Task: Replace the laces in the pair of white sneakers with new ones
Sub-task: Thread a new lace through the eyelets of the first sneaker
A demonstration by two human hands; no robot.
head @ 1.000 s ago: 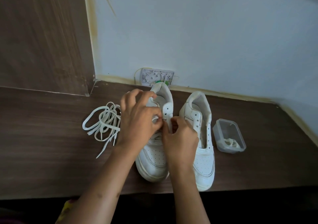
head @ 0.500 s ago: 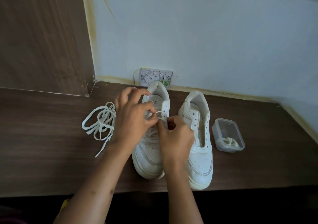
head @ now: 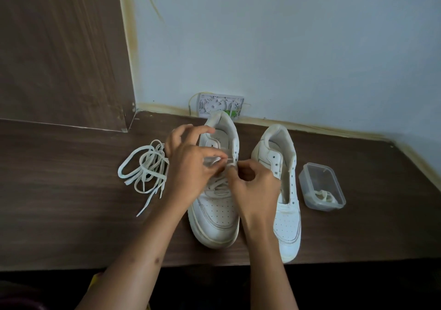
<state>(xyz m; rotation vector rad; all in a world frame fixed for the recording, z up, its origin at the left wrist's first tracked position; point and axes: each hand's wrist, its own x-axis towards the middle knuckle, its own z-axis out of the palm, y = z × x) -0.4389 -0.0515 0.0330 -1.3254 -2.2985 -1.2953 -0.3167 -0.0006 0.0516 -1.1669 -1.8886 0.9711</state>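
Note:
Two white sneakers stand side by side on the dark wooden table [head: 59, 214], toes toward me. Over the left sneaker [head: 216, 216] both hands work at its upper eyelets. My left hand [head: 191, 166] pinches a white lace end at the tongue. My right hand [head: 253, 185] pinches the lace [head: 228, 159] at the right eyelet row. Lower lace crossings show under my hands. The right sneaker [head: 285, 219] has bare eyelets and no lace. A loose bundle of white laces [head: 145, 169] lies left of the shoes.
A small clear plastic box [head: 321, 185] with a coiled lace inside sits right of the shoes. A white wall socket plate [head: 219, 105] stands behind the left sneaker at the blue wall. A wooden panel rises at the back left. The table's front edge is near me.
Both hands have shifted slightly up the left sneaker's eyelets, and a short stretch of lace now shows between the fingertips. The shoes, loose laces and box have not moved.

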